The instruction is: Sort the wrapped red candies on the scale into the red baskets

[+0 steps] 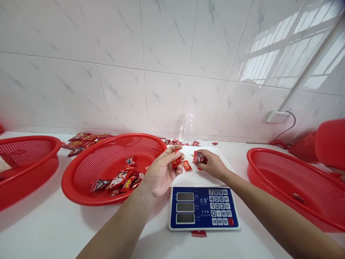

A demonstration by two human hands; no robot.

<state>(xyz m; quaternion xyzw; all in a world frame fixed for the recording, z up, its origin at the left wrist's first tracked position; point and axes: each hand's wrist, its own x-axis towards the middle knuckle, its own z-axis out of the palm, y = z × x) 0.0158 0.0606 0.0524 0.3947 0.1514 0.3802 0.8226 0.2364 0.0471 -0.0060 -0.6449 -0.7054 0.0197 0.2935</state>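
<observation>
My left hand [164,171] holds a small red packet [176,160] between its fingers, over the left side of the scale's white pan [215,154]. To the right, my right hand [211,163] grips a dark red wrapped packet [199,157] above the pan. Between the hands a small red packet [187,165] with yellow print lies on the pan. A bit of red shows under my right hand. The scale's blue keypad panel [203,208] faces me, its three displays dark.
A red basket [81,172] with several packets stands left of the scale, another [40,172] at the far left, a third [269,172] at the right. Packets [81,142] and a clear plastic bottle [188,129] lie or stand near the wall. A red packet [198,233] pokes out below the scale.
</observation>
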